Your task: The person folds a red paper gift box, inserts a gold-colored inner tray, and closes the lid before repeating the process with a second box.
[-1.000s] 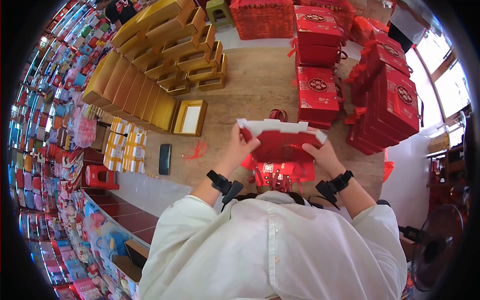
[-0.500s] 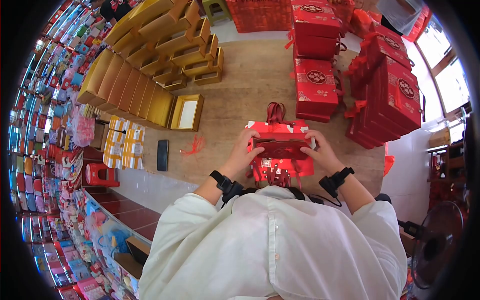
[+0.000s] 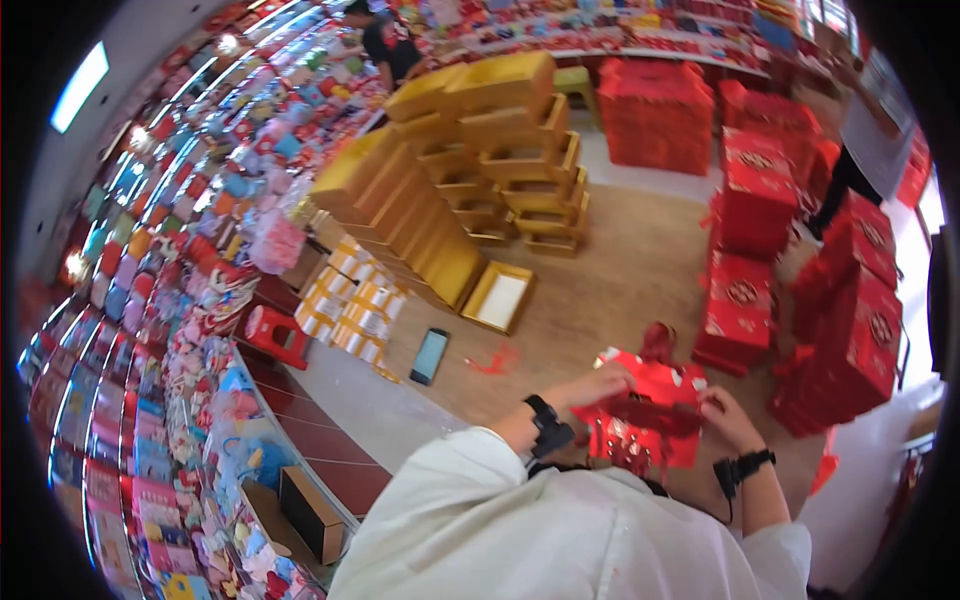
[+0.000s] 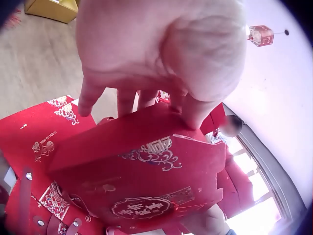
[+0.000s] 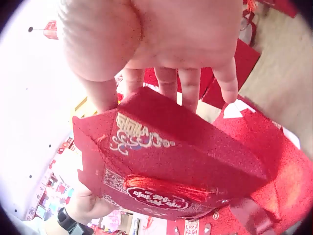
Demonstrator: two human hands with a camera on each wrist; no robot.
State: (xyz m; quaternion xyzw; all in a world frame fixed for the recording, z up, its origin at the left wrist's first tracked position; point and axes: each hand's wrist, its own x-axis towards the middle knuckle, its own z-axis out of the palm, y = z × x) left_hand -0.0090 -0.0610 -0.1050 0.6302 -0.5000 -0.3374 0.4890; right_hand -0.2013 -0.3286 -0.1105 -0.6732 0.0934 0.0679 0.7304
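Both hands grip a red gift box (image 3: 655,413) of printed cardboard, one at each end. My left hand (image 3: 600,385) has its thumb on the box's near edge and its fingers over the far side. Across from it my right hand (image 3: 730,418) holds the opposite end in the same way. In the left wrist view the printed wall of the box (image 4: 142,166) is tilted, with notched flaps standing out at one side. A red tassel (image 5: 171,186) lies across its medallion in the right wrist view. Flat red box pieces (image 4: 34,129) with ribbon handles lie underneath on the table.
Gold box trays (image 3: 430,240) are stacked at the left of the wooden table (image 3: 630,240). A phone (image 3: 430,355) and loose red tassels (image 3: 493,358) lie nearer. Finished-looking red boxes (image 3: 740,295) stand stacked at right. Two other people are in the background.
The head view has swung left and upward, so the table appears farther right. The box turned from white-edged flaps upward to its opening showing; both hands still hold it, over the flat pieces.
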